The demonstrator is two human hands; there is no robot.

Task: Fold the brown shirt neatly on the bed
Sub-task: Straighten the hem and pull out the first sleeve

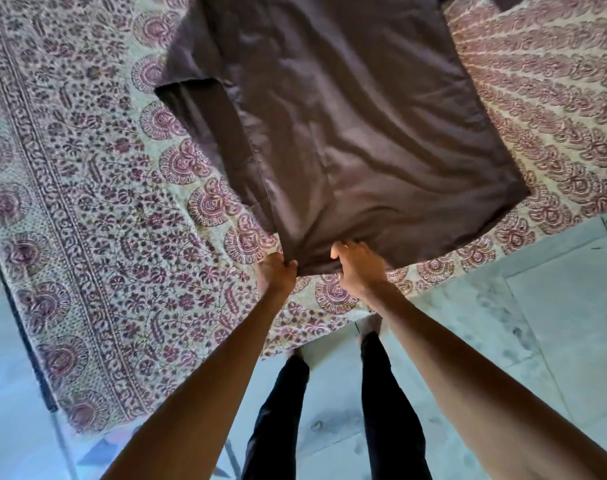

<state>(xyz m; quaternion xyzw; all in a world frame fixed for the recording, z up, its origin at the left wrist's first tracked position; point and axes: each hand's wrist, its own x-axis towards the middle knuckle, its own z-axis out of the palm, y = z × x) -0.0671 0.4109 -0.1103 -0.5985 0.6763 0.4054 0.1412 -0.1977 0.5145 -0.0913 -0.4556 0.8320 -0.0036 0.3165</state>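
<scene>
Grasping the brown shirt hem, fingers of left hand and right hand sit near the bed edge.

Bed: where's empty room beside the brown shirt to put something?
Wide bare bedspread lies left of the brown shirt, and a smaller patch right of it. Crowded at the near hem, where the left hand and right hand hold it.
</scene>
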